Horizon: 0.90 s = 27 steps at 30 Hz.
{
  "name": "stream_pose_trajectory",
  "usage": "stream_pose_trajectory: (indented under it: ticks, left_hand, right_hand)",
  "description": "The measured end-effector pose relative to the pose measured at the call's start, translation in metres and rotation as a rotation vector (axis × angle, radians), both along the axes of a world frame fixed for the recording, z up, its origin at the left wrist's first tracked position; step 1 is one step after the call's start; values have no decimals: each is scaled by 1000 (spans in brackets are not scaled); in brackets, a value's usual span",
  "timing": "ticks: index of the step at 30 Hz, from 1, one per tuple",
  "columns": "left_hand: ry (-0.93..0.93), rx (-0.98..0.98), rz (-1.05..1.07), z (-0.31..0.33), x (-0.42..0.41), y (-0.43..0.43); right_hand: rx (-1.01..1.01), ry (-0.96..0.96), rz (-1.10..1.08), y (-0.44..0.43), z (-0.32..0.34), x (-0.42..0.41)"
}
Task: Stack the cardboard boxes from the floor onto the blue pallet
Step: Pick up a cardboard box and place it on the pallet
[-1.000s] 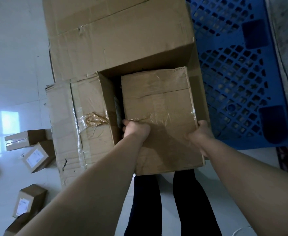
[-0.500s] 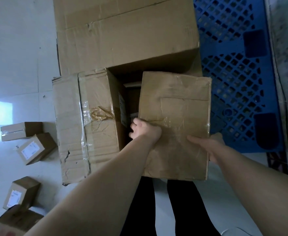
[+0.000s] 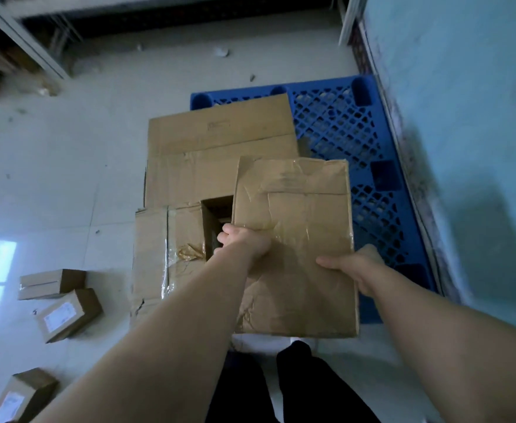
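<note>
The left hand (image 3: 244, 244) and the right hand (image 3: 356, 267) each grip one side of the cardboard box (image 3: 293, 209), which has gone up and right and now hangs over the blue pallet (image 3: 369, 178), beside the big boxes (image 3: 220, 154), ready to go down.

The one camera is riding on the person's head, looking forward and steeply down at the blue pallet (image 3: 372, 184), which is lying just ahead of the person's legs (image 3: 311, 386). It is sitting close above the forearms: the left hand (image 3: 244, 242) and right hand (image 3: 354, 267) are reaching in from the bottom edge, holding a cardboard box (image 3: 296, 209) over the pallet's near side. Beyond the pallet it is taking in floor (image 3: 67, 178) up to a shelf frame (image 3: 21, 35) (the lens is wide-angle), a pale wall (image 3: 464, 117) running right of the pallet, and small boxes (image 3: 67, 312) lying left of it.
</note>
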State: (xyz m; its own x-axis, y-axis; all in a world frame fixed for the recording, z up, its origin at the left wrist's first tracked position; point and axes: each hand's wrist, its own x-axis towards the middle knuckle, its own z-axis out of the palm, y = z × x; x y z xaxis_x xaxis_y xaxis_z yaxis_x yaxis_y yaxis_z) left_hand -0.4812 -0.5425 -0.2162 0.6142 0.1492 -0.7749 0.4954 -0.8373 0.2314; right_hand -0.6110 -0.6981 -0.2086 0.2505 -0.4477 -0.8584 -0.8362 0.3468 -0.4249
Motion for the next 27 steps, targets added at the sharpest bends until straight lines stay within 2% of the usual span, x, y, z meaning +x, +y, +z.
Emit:
stream_pose_trajectory:
  ticks: [4,9,18,20,24,27]
  left_hand:
    - [-87,-15,-16,34,43,3]
    - [-227,-60,63,56,113,44]
    - [-364,-209,66,34,238,120]
    - [-343,-223,-18,27,249,131]
    - [-123,-294,-199,7,241,140]
    - [-178,-302,-256,3,233,139]
  right_hand:
    - [-18,-76,40,6,29,38]
    - [-115,-155,124,33,38,112]
    - [-160,-289,115,103,18,235]
    - [-167,-289,163,118,6,249]
    - [-233,-228,326,146,-12,261]
    - [-362,-177,368,161,-8,266]
